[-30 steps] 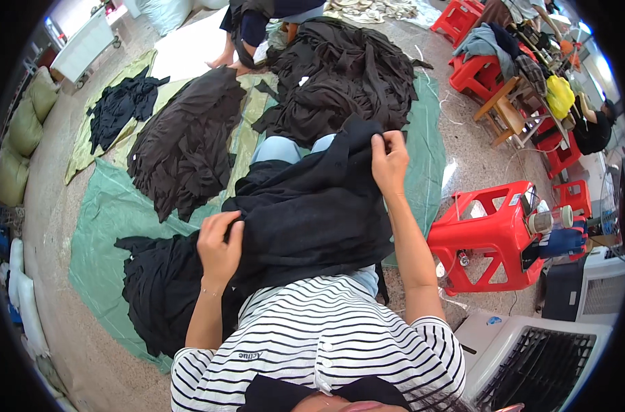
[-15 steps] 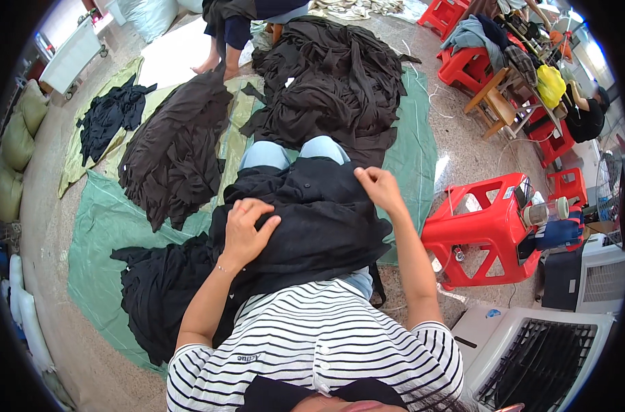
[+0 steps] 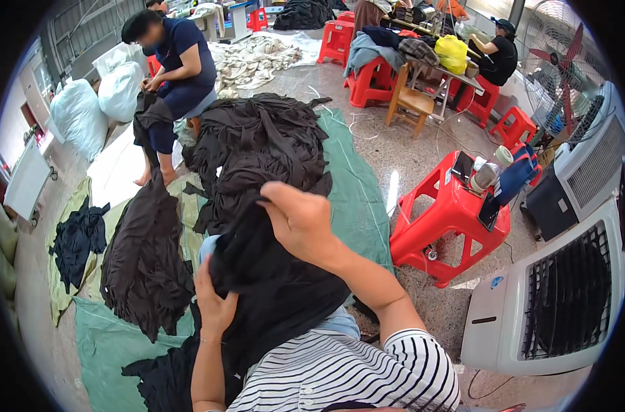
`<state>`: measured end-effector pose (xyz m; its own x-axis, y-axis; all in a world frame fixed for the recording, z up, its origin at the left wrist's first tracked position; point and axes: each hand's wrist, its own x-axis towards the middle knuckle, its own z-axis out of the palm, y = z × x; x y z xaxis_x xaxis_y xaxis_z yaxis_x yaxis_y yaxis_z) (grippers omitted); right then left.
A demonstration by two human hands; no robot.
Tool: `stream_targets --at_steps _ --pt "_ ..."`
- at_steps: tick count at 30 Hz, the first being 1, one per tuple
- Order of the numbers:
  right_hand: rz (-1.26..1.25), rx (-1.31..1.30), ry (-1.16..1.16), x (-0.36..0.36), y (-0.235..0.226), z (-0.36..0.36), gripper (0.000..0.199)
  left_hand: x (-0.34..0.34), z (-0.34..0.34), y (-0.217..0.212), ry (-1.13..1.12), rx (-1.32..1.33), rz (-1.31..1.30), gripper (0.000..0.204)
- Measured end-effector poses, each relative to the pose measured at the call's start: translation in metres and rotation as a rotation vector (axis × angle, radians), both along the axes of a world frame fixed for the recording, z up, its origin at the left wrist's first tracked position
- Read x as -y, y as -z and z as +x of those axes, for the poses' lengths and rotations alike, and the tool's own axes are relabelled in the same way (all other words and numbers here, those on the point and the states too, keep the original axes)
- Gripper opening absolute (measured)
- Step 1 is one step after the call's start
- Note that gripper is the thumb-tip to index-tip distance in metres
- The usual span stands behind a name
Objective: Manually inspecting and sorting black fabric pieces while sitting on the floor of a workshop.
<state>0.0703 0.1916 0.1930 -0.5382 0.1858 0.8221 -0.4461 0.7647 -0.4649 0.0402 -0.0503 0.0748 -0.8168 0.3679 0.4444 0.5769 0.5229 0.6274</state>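
You hold one black cloth (image 3: 278,288) up: your right hand (image 3: 300,221) pinches its top, your left hand (image 3: 215,302) grips its side; a big black pile (image 3: 261,147) waits

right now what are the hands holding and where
Both hold one black garment: right hand grips its top edge, left hand its left side.

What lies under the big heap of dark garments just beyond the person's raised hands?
The heap of dark garments rests on a green tarp, which shows along its right edge. A yellowish sheet peeks out at its left. Whatever lies beneath the heap's middle is covered.
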Motion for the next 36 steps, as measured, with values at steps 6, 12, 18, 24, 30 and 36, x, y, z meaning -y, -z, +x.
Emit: stream_targets --at_steps 6,12,18,24,30,36 --pt "-0.056 -0.561 0.052 -0.008 -0.112 -0.001 0.017 0.028 -0.01 -0.043 0.36 0.667 0.018 0.063" --pt "-0.101 -0.451 0.197 -0.044 -0.127 0.008 0.006 0.099 0.013 -0.093 0.302 0.393 -0.015 0.067" --pt "-0.174 0.1 0.36 -0.092 -0.012 0.036 0.017 0.12 0.025 -0.154 0.082 0.233 0.051 0.048" --pt "-0.054 0.931 0.462 -0.114 0.2 0.055 0.018 0.058 0.006 -0.009 0.116 0.042 -0.451 0.055" --pt "-0.092 0.831 0.202 -0.096 0.15 0.046 0.031 -0.022 0.004 -0.001 0.158 -0.105 0.097 0.014" --pt "0.028 0.742 -0.153 -0.074 0.152 0.015 0.04 -0.039 -0.002 0.011 0.11 0.014 0.188 0.011"
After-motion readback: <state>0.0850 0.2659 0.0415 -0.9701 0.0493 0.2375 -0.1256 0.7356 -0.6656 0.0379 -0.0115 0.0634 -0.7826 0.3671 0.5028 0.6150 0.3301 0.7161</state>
